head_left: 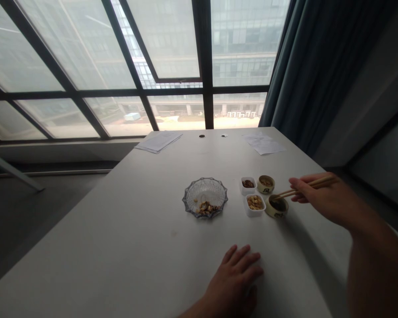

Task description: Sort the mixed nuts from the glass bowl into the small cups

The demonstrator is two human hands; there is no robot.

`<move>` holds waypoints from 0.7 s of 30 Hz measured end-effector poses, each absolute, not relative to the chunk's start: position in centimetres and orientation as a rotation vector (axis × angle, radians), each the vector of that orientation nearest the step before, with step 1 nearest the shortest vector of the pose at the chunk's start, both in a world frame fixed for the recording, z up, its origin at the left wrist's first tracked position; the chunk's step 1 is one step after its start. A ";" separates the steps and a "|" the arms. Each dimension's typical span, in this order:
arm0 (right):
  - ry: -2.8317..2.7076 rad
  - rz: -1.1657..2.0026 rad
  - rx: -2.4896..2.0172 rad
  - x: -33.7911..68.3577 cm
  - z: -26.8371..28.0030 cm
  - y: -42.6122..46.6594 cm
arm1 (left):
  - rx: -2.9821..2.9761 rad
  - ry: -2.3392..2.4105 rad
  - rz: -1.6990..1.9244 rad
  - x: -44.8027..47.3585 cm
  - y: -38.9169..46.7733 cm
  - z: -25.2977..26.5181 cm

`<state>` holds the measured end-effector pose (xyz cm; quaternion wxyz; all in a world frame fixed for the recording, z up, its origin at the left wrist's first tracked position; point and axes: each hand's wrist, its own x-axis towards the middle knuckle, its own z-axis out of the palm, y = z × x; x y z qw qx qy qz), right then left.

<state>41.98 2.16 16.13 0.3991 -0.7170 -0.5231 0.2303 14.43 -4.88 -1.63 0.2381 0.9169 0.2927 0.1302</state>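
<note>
My right hand [318, 196] is closed around a pair of wooden chopsticks [290, 193]. Their tips reach into a small cream bowl [276, 214] with a dark inside; what lies in it is hard to make out. Beside it stand a white square cup [256, 213] of pale nuts, another white cup [248, 190] with dark brown pieces, and a second cream bowl [265, 190] with brownish bits. My left hand [237, 278] rests on the table, fingers spread, holding nothing. Ahead of it sits a scalloped glass dish [205, 187] with mixed nuts gathered near its front.
The white table [146, 234] carries a stack of papers [159, 141] at the far left and loose sheets [264, 143] at the far right. Two round holes, one a cable hole [202, 136], lie at the back. Windows and a dark curtain [292, 66] stand behind.
</note>
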 end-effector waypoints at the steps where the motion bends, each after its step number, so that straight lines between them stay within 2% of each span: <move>1: -1.333 0.541 -1.804 42.0 16.1 2.2 | 2.514 0.801 0.358 14.4 -4.9 -1.6; 5: -1.327 0.417 -1.648 40.5 15.9 2.6 | 2.520 0.788 0.351 14.4 -4.8 -1.8; 12: -1.479 0.887 -1.154 31.7 12.1 4.3 | 2.565 0.785 0.371 14.5 -4.9 -2.5; 21: -1.530 1.030 -1.054 25.6 5.6 6.5 | 2.553 0.779 0.425 14.6 -5.0 -2.6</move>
